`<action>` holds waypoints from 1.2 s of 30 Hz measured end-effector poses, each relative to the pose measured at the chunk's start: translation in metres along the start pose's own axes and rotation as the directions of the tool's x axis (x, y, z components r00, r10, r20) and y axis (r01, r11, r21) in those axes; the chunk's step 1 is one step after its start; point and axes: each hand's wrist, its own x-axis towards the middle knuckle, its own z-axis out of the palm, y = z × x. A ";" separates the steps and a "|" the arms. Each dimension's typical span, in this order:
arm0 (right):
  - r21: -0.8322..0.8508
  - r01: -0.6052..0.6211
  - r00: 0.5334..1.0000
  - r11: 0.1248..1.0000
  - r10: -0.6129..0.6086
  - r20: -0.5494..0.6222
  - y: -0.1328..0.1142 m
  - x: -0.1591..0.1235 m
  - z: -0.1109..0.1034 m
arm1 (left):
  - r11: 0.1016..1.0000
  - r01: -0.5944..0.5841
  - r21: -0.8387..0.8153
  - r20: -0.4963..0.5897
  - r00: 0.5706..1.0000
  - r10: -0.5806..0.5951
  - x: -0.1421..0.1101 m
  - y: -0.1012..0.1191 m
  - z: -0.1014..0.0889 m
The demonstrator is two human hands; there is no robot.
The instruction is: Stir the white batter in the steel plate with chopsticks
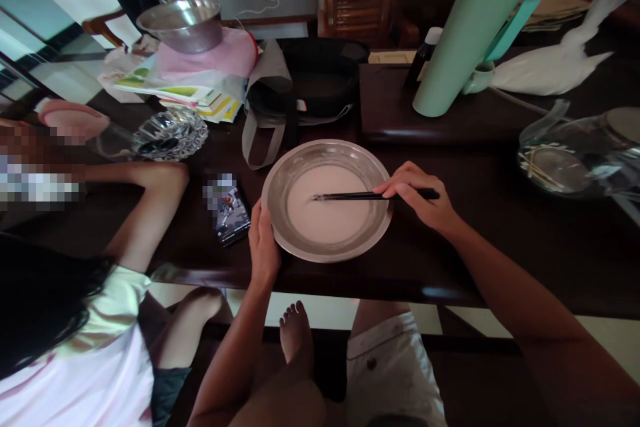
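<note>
A shallow metal bowl stands on the dark table in front of me, with a pale, milky liquid in it. My left hand grips the bowl by its left rim. Black chopsticks are pinched in my right hand, above the bowl's right side. Their tips dip into the liquid near its middle. Just left of my left hand lies a phone with its screen lit.
Another person sits at my left, an arm on the table. Behind the bowl are a black and grey bag, a cut-glass dish and a steel basin on a pile. A tall green cylinder and a clear container stand right.
</note>
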 end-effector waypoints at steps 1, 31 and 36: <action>0.006 0.005 1.000 1.000 -0.005 -0.028 0.000 0.000 0.000 | 1.000 -0.002 0.003 0.001 1.000 0.002 0.000 0.000 0.000; -0.017 0.035 0.999 0.999 -0.034 0.021 -0.001 0.000 0.002 | 1.000 -0.019 0.013 0.012 1.000 0.019 0.001 -0.001 0.000; 0.037 -0.007 1.000 0.999 0.007 -0.007 -0.002 -0.001 0.001 | 1.000 -0.012 -0.008 0.019 1.000 0.012 0.000 0.000 0.000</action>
